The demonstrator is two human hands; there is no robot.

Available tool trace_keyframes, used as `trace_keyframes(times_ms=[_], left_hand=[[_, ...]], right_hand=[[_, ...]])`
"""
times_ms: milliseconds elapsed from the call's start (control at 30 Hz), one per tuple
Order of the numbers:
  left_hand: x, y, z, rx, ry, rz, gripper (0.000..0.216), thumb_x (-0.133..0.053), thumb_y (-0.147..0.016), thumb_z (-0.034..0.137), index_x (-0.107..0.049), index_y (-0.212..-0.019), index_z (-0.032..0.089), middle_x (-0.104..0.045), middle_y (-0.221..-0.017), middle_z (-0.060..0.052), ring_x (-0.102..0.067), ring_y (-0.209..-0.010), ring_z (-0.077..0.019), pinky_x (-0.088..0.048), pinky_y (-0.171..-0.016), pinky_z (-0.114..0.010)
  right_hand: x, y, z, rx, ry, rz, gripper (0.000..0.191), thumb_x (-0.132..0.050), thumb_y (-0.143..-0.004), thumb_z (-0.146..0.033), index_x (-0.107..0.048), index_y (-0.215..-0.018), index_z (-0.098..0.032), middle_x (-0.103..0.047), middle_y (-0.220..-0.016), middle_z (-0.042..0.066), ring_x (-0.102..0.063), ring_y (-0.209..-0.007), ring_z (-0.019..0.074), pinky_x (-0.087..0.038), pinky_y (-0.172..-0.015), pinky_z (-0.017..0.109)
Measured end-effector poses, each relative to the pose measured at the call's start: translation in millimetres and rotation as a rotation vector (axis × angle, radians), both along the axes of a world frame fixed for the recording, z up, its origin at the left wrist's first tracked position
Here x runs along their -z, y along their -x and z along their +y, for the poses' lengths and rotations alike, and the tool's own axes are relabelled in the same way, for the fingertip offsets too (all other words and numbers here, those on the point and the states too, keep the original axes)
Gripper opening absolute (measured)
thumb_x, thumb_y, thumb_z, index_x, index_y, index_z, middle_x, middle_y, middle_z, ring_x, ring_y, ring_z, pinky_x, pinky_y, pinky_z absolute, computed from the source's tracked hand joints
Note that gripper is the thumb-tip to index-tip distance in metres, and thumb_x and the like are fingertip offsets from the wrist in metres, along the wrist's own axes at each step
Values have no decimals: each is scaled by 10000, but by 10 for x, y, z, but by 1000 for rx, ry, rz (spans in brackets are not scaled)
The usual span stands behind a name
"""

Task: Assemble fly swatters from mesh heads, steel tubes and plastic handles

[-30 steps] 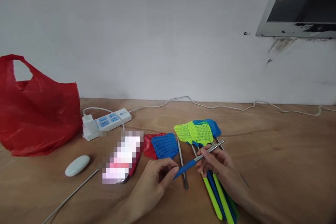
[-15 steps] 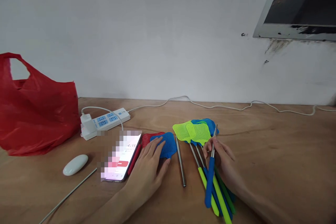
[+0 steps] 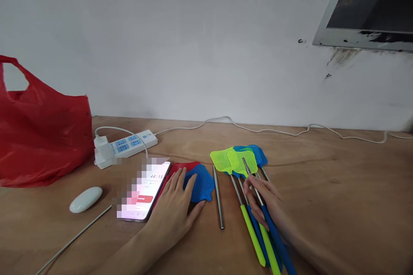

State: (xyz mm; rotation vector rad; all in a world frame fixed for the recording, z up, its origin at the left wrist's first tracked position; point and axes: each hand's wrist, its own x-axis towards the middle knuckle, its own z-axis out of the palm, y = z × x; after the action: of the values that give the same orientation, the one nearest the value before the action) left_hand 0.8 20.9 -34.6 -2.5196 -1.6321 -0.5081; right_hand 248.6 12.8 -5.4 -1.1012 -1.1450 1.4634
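My left hand [image 3: 174,208] lies flat with its fingers spread over a blue fly swatter head [image 3: 202,182] and a red fly swatter head [image 3: 185,166]. In my right hand [image 3: 267,200] is a fly swatter handle [image 3: 277,236], a steel rod with a blue grip and no mesh at its tip. The rod points up and to the left, above a pile of fly swatters. That pile shows yellow-green heads [image 3: 222,160] and a blue head [image 3: 260,154], with grips fanned toward me. A bare steel rod [image 3: 218,200] rests between my hands.
A phone [image 3: 155,189] with a lit screen is left of my left hand. Beyond it are a white power strip [image 3: 138,144] with a plugged-in charger, a white oval object [image 3: 86,200] and a red plastic bag [image 3: 48,137]. A cable [image 3: 274,132] runs along the wall.
The handle in my right hand has swung from nearly upright to slanting, its tip going left and its blue grip right. My left hand stays on the swatter heads; the view has shifted slightly.
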Motion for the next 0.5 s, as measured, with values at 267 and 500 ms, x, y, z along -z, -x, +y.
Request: trace_keyframes(times_ms=[267, 500], left_hand=[[-75, 21, 65, -18, 45, -93, 589, -611, -884, 461, -502, -1374, 153, -617, -1250, -193, -584, -1137, -397, -467, -953, -569], [-268, 11, 77, -30, 36, -274, 625, -713, -817, 487, -482, -1327, 209, -577, -1206, -131, -589, -1064, -355, -509, -877, -506]], right_hand=[[19, 13, 13, -7, -28, -27, 482, -519, -894, -638, -598, -728, -192, -438, -352, -88, -295, -254, 57, -217, -295, 168], [-22, -2, 40, -38, 14, -114, 518, -583, -860, -632, -648, -1079, -167, -456, -363, -108, -303, -248, 68, -266, -268, 157]])
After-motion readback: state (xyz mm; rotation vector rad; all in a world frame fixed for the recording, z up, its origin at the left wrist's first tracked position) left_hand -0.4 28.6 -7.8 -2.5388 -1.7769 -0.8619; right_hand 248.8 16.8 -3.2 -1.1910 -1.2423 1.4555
